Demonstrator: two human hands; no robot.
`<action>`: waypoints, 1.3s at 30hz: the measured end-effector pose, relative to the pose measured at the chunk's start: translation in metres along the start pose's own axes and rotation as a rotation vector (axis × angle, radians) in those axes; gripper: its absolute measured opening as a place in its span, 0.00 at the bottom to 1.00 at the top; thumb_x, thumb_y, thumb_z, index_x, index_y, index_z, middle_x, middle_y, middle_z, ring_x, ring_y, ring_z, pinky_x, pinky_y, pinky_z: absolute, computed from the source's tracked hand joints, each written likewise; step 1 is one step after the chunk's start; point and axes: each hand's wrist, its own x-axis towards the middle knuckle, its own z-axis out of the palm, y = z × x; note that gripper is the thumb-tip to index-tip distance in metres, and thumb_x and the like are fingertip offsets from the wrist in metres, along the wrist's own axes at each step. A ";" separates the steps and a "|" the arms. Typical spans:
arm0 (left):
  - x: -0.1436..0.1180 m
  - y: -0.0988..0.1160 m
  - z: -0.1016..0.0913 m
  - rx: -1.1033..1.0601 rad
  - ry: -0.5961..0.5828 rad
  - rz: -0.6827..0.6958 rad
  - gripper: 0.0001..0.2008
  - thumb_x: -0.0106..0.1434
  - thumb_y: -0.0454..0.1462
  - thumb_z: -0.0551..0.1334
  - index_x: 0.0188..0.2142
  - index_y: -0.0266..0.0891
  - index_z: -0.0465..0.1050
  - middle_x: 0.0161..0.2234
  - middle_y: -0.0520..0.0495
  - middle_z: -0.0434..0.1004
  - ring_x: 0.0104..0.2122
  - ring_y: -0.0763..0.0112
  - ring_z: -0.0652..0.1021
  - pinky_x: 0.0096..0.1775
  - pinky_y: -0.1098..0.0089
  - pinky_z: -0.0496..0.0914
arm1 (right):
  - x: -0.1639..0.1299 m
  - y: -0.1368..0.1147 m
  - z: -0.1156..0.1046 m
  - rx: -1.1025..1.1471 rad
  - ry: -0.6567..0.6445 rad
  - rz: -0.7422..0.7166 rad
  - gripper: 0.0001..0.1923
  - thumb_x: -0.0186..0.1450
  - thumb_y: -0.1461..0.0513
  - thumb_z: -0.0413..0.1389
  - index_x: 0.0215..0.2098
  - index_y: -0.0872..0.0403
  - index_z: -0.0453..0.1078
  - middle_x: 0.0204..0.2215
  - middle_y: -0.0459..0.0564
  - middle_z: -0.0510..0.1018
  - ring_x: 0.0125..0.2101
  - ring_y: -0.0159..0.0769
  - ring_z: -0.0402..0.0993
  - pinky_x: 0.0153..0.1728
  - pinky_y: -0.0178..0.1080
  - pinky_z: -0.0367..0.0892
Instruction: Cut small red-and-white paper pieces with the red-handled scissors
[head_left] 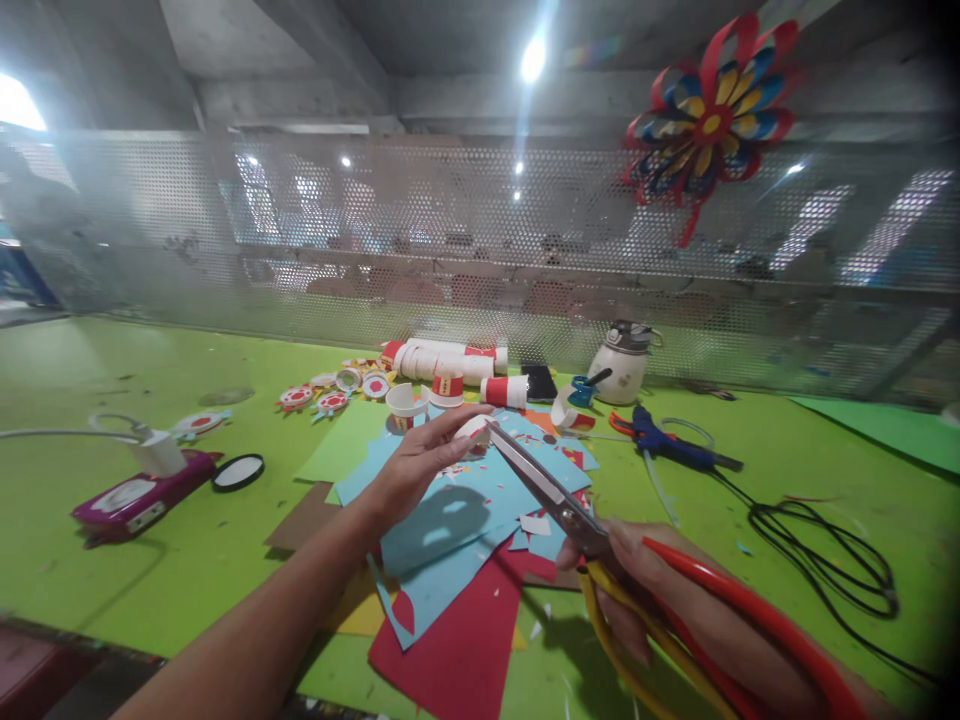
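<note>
My left hand (416,462) has its fingers closed on a small white paper cup piece (472,436), held above sheets of blue paper (442,520). In my right hand (660,580) is a pair of scissors (534,478) with red and yellow handles. The blade tips reach the edge of the cup piece; whether they bite into it I cannot tell. Just beyond my left hand stand a white paper cup (407,402) and a red-and-white cup (447,388). A red sheet (457,650) lies nearer me, and scraps are scattered over the blue paper.
Several stacked cups (450,362) lie at the back beside a phone (538,383) and a white jug (621,362). To the right are a blue glue gun (667,440) and its coiled cable (817,550). A purple power strip (142,495) and round black-rimmed disc (238,472) sit left.
</note>
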 end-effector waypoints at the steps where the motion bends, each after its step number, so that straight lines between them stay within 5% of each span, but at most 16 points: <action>1: 0.000 0.000 0.000 -0.002 0.002 -0.004 0.17 0.62 0.37 0.58 0.51 0.45 0.70 0.56 0.46 0.66 0.54 0.56 0.67 0.52 0.60 0.61 | 0.002 0.000 0.002 0.008 0.001 0.006 0.11 0.69 0.61 0.52 0.49 0.51 0.68 0.49 0.52 0.72 0.42 0.38 0.73 0.40 0.44 0.71; 14: 0.000 0.001 0.002 -0.017 0.021 -0.001 0.17 0.61 0.37 0.59 0.50 0.45 0.71 0.56 0.45 0.67 0.53 0.56 0.67 0.50 0.60 0.62 | 0.031 -0.018 0.015 0.164 0.002 0.072 0.11 0.69 0.61 0.52 0.48 0.49 0.68 0.51 0.52 0.71 0.43 0.38 0.72 0.42 0.44 0.70; 25: 0.000 -0.001 0.000 -0.007 0.002 0.004 0.17 0.61 0.37 0.59 0.51 0.45 0.71 0.55 0.46 0.67 0.53 0.56 0.67 0.51 0.60 0.62 | 0.047 -0.032 -0.007 0.287 -0.065 0.160 0.12 0.68 0.61 0.52 0.49 0.53 0.67 0.48 0.52 0.72 0.41 0.39 0.73 0.40 0.46 0.71; 31: 0.000 0.000 0.001 -0.010 0.008 -0.009 0.17 0.61 0.36 0.59 0.51 0.44 0.71 0.56 0.45 0.67 0.53 0.56 0.67 0.51 0.61 0.62 | 0.057 -0.041 0.008 0.313 -0.023 0.158 0.11 0.69 0.61 0.51 0.49 0.52 0.68 0.49 0.52 0.72 0.41 0.38 0.73 0.40 0.45 0.71; 39: 0.000 0.001 0.001 -0.011 0.009 -0.005 0.17 0.61 0.36 0.59 0.51 0.44 0.71 0.55 0.44 0.67 0.52 0.57 0.68 0.50 0.61 0.63 | 0.050 -0.022 0.020 0.275 0.045 0.104 0.10 0.69 0.61 0.51 0.48 0.50 0.68 0.49 0.52 0.72 0.41 0.37 0.73 0.41 0.43 0.71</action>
